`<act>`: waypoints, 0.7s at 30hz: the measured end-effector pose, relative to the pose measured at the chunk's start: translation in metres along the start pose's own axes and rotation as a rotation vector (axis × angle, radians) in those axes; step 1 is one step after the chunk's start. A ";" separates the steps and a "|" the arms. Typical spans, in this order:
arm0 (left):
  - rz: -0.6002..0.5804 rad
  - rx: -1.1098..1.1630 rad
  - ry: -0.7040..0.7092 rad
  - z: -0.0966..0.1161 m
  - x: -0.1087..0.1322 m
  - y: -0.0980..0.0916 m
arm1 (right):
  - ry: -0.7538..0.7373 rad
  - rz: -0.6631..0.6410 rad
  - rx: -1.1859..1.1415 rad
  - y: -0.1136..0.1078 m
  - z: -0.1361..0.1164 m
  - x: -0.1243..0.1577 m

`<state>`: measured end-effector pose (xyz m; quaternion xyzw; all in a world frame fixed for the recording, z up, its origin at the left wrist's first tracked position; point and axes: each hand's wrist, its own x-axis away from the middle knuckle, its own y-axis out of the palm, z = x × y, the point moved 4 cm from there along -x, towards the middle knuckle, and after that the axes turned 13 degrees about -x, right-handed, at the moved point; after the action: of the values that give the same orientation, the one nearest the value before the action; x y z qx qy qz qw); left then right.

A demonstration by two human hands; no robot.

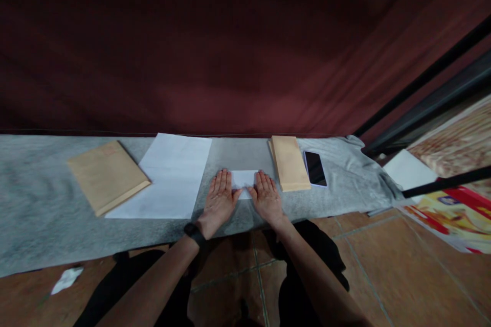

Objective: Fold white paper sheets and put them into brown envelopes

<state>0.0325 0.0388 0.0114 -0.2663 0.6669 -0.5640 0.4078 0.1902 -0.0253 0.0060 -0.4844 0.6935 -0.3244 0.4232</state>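
A small white piece of paper (244, 179), seemingly folded, lies flat on the grey cloth in front of me. My left hand (221, 195) rests palm down over its left end, fingers stretched out, a dark band on the wrist. Over the right end lies my right hand (267, 196), also flat with straight fingers. Both thumbs point inward across the paper, a small gap between them. The ends of the paper are hidden under the hands.
To the left, white sheets (174, 176) lie partly under a brown envelope (109, 176). Narrow brown envelopes (290, 163) and a phone (315, 168) lie to the right on the grey cloth (347, 179). A dark red curtain (230, 61) hangs behind. A printed box (452, 214) stands far right.
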 end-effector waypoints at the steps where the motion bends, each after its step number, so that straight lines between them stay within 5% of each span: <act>1: 0.006 0.003 0.003 -0.002 0.001 0.000 | -0.004 0.003 0.000 -0.001 0.001 0.000; 21: -0.012 -0.050 -0.030 -0.012 0.005 -0.011 | -0.003 0.078 -0.011 -0.008 0.015 0.008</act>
<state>0.0188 0.0380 0.0212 -0.2886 0.6730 -0.5456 0.4075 0.2053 -0.0357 0.0043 -0.4598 0.7131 -0.3030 0.4340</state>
